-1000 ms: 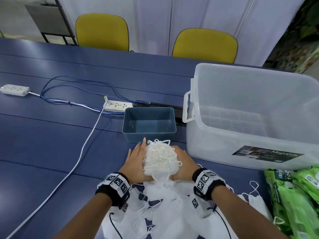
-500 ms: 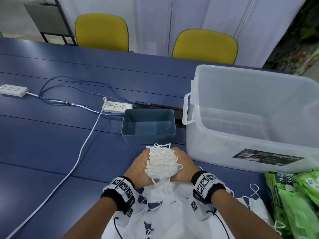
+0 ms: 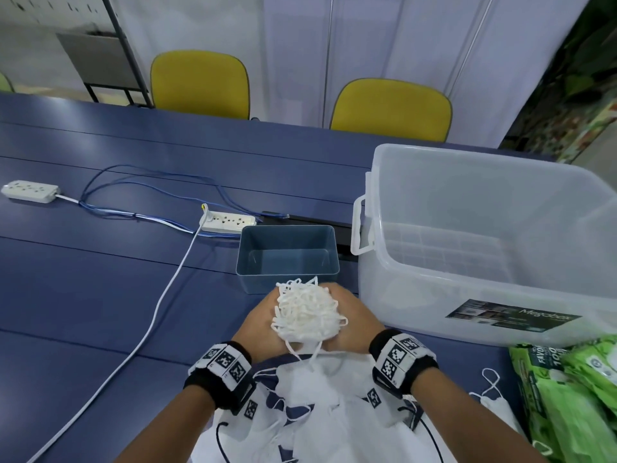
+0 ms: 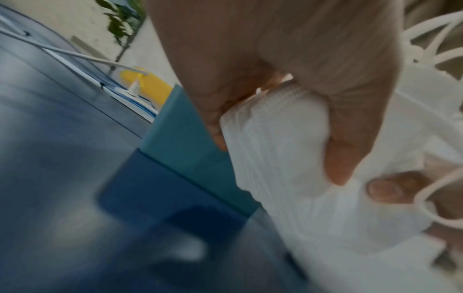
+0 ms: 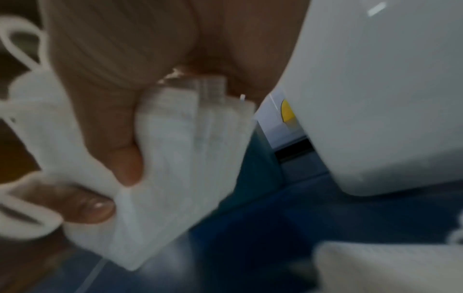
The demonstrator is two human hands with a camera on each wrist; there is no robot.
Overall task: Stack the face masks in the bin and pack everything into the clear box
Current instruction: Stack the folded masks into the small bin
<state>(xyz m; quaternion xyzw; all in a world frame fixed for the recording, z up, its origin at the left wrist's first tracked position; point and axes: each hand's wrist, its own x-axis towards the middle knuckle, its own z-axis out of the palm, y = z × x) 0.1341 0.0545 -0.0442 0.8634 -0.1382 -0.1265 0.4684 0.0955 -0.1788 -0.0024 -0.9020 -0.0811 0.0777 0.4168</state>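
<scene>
While we are holding the stack of face masks (image 3: 305, 314) just in front of the bin (image 3: 287, 255), our left hand (image 3: 255, 320) and right hand (image 3: 355, 317) are each clenching one end of it in a firm grip, ear loops bunching on top. Its long axis is running hand to hand, matching the bin's long side. Beyond the bin's right side, the clear box (image 3: 484, 235) is standing open. We are judging both hands equally near the bin, which lies straight ahead of the stack.
</scene>
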